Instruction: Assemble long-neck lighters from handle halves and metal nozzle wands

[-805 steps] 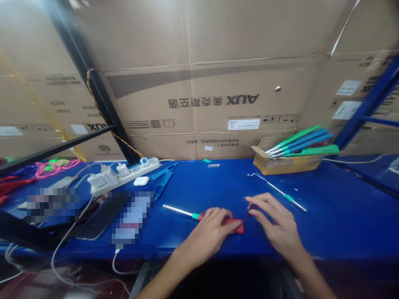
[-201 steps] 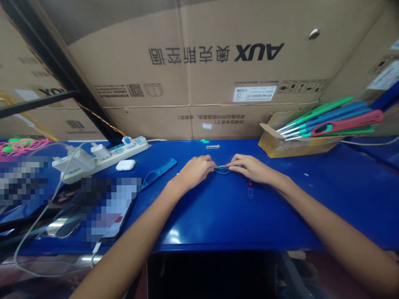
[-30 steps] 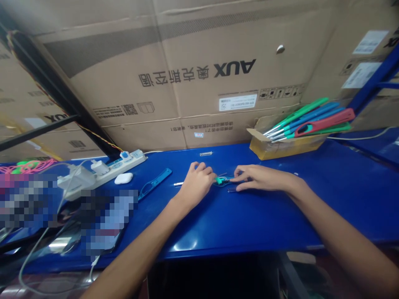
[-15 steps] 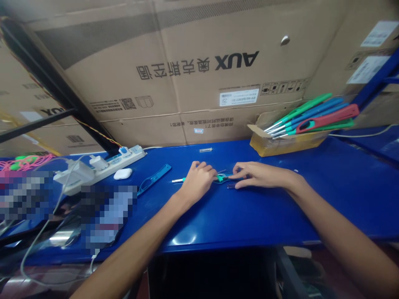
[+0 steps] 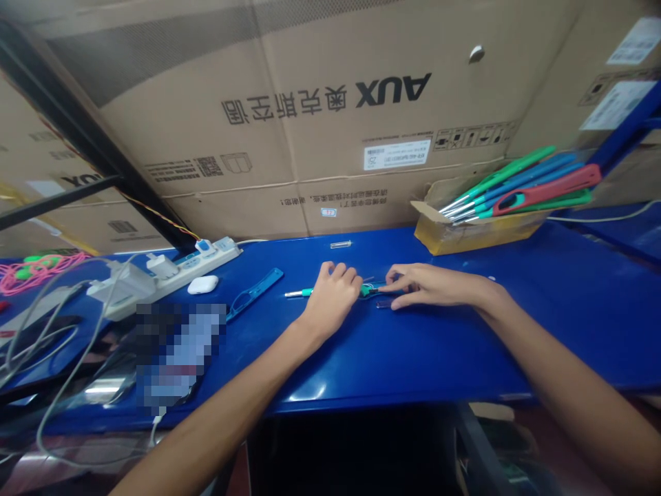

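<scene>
An unfinished stick lighter [image 5: 368, 290] with a metal nozzle [image 5: 297, 294] and green inner parts lies across the blue table under both hands. My left hand [image 5: 333, 296] is closed over its middle and hides that stretch. At the handle end, my right hand [image 5: 421, 284] has its fingertips on a small dark part, with the thumb held a little lower. Close by the thumb lies a small dark see-through piece [image 5: 383, 304]. A loose blue handle shell [image 5: 255, 293] rests to the left, and a small clear tube-like part [image 5: 341, 244] sits farther back.
A yellowish carton [image 5: 480, 234] holding several lighters with green, blue and red handles [image 5: 547, 189] stands at the back right. On the left are a power strip [image 5: 170, 279], a white earbud case [image 5: 203, 284], a blurred-out phone [image 5: 180, 358] and cables. Cardboard [image 5: 310, 158] walls the back.
The view has shifted slightly. My left hand has moved a little to the right along the lighter, baring more green behind the nozzle. My right hand stays almost in place.
</scene>
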`<act>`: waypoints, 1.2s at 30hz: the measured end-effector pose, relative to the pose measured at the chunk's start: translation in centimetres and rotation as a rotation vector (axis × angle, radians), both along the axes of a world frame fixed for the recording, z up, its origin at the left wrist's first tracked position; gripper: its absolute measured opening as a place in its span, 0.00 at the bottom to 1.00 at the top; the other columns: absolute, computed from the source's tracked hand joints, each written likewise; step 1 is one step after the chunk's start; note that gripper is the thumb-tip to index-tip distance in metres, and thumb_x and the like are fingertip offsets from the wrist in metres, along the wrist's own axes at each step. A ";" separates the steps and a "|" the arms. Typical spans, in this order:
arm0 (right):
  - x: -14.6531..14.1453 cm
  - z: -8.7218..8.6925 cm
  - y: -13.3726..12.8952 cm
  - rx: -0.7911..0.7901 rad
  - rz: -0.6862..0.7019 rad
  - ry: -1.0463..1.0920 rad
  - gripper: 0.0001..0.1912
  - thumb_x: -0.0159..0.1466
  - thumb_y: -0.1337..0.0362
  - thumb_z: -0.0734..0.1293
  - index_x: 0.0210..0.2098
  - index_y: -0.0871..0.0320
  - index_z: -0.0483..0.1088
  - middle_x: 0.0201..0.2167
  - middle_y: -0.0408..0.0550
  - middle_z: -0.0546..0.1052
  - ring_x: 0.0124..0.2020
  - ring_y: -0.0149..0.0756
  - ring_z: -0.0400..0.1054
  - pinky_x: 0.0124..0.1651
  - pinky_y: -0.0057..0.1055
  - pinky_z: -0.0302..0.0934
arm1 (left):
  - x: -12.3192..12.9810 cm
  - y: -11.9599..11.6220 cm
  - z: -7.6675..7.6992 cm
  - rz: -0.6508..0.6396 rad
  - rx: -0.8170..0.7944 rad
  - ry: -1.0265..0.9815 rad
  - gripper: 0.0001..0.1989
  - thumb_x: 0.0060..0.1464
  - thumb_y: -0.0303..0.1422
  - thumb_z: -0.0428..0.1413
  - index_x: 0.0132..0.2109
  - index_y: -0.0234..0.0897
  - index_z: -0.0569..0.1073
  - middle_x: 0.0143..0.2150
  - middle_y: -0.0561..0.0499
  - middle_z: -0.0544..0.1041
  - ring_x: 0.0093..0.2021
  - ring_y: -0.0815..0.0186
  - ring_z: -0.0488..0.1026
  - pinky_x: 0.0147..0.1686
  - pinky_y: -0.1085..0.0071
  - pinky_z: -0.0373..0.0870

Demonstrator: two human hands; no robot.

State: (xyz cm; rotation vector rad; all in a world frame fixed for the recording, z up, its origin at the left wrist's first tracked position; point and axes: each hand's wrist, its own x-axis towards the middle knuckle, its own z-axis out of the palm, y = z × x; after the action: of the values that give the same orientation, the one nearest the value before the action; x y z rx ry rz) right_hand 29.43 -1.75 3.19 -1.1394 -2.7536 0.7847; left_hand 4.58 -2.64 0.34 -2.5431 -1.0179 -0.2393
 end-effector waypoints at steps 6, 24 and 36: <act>0.1 -0.2 0.1 -0.017 -0.005 0.016 0.29 0.67 0.40 0.63 0.56 0.50 0.77 0.50 0.52 0.71 0.42 0.40 0.68 0.48 0.38 0.61 | -0.2 0.5 -0.1 -0.005 -0.094 -0.040 0.07 0.67 0.27 0.54 0.41 0.35 0.77 0.40 0.46 0.78 0.44 0.56 0.71 0.46 0.58 0.56; -0.1 0.4 -0.3 -0.112 -0.007 0.007 0.28 0.67 0.41 0.63 0.58 0.50 0.75 0.51 0.51 0.68 0.45 0.41 0.67 0.48 0.36 0.60 | -0.6 1.3 -0.4 -0.012 -0.214 -0.144 0.11 0.70 0.31 0.51 0.43 0.38 0.78 0.40 0.49 0.80 0.40 0.62 0.72 0.44 0.60 0.54; 0.0 0.6 -0.4 -0.159 -0.018 0.017 0.29 0.66 0.43 0.64 0.59 0.50 0.74 0.50 0.51 0.67 0.45 0.41 0.66 0.50 0.37 0.60 | -1.0 1.4 -0.3 -0.079 -0.114 -0.106 0.11 0.70 0.33 0.52 0.45 0.40 0.80 0.41 0.49 0.79 0.43 0.58 0.66 0.45 0.59 0.54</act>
State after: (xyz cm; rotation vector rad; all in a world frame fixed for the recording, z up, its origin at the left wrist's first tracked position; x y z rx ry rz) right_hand 29.43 -2.15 3.75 -1.1756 -2.7039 1.0227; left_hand 3.55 -1.25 0.08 -2.7024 -0.9969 -0.3506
